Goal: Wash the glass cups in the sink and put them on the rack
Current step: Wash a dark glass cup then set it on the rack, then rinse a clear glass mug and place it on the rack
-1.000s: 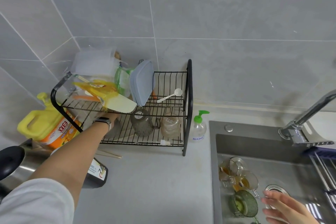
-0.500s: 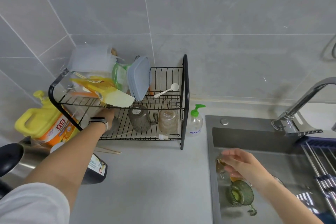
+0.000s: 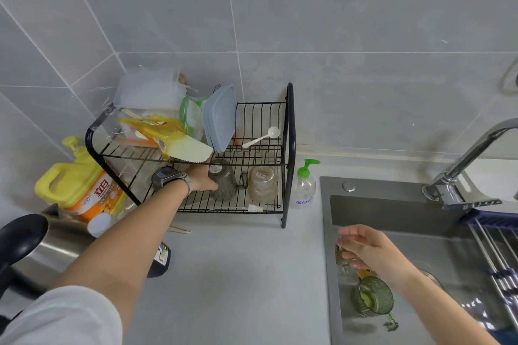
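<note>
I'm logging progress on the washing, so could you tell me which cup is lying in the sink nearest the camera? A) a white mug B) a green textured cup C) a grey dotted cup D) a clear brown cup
B: the green textured cup lies on its side in the sink, just below the right hand, while the grey dotted cup and the brown cup already sit upside down on the rack.

One head-worn camera looks forward and down, close over the counter. Rack [image 3: 290, 148] sits mid-frame; sink [image 3: 328, 246] fills the lower right.
</note>
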`<state>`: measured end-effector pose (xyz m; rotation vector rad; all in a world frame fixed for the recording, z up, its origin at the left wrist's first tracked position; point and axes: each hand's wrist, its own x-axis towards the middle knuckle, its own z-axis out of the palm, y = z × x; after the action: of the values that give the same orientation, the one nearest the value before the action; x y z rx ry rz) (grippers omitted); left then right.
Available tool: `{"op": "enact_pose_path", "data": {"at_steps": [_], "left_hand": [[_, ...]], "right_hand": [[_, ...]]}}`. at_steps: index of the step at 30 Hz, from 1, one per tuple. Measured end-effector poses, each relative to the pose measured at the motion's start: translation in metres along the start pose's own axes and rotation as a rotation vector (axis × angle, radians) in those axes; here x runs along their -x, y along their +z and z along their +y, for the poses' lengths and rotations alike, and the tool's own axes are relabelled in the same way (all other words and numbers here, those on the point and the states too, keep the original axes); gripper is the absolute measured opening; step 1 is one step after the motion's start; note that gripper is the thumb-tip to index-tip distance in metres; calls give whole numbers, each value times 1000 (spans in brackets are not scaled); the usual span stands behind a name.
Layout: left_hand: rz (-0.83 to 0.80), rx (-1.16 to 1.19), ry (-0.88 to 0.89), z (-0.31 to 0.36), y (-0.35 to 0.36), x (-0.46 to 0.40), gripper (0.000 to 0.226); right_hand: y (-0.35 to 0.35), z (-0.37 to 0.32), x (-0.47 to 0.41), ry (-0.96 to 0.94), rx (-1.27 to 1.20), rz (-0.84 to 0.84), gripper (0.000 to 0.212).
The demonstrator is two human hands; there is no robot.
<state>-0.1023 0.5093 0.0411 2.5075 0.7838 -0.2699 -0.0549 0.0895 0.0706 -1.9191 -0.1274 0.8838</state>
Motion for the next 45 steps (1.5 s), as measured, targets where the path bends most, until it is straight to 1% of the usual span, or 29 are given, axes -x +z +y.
{"op": "enact_pose_path", "data": {"at_steps": [1, 2, 3, 4, 6, 8, 11, 14, 18, 20, 23, 25, 28, 33, 37, 40, 45], "left_hand": [[-10, 4, 15, 2, 1, 0, 83], [-33, -6, 39, 5, 2, 0, 95], [-53, -20, 64, 7, 2, -1, 102], [-59, -48, 90, 8, 3, -3, 103], [-26, -123, 124, 10, 3, -5, 96], [-12, -155, 108, 10, 1, -5, 92], [-67, -243, 23, 8, -5, 3, 90], [-108, -362, -74, 2, -12, 13, 81], [-142, -379, -96, -2, -16, 20, 95], [-96, -363, -44, 11, -10, 22, 96], [17, -359, 149, 43, 5, 22, 97], [6, -332, 237, 65, 17, 18, 95], [-40, -308, 298, 91, 37, 7, 92], [-69, -247, 279, 103, 55, -6, 77], [-54, -208, 246, 104, 57, -10, 76], [-92, -154, 258, 100, 54, -11, 67], [-111, -194, 187, 83, 43, -3, 67]], "right_hand": [[0, 1, 0, 2, -4, -3, 13], [1, 3, -1, 5, -6, -5, 13], [1, 4, -1, 8, -9, -6, 13], [1, 6, -2, 12, -13, -6, 12], [2, 9, -4, 18, -8, -17, 11], [4, 13, -6, 25, 14, -41, 11], [8, 16, -10, 34, 34, -67, 12], [14, 17, -13, 23, 66, -84, 13], [23, 15, -16, 0, 120, -119, 15], [27, 13, -16, -16, 147, -133, 15], [28, 12, -16, -38, 179, -141, 15], [27, 12, -15, -51, 211, -145, 15], [23, 17, -14, -70, 262, -134, 17], [14, 30, -13, -119, 328, -80, 17], [4, 34, -9, -140, 351, -55, 15], [-3, 40, -7, -150, 345, -42, 15], [-12, 50, -5, -150, 313, -64, 14]]}}
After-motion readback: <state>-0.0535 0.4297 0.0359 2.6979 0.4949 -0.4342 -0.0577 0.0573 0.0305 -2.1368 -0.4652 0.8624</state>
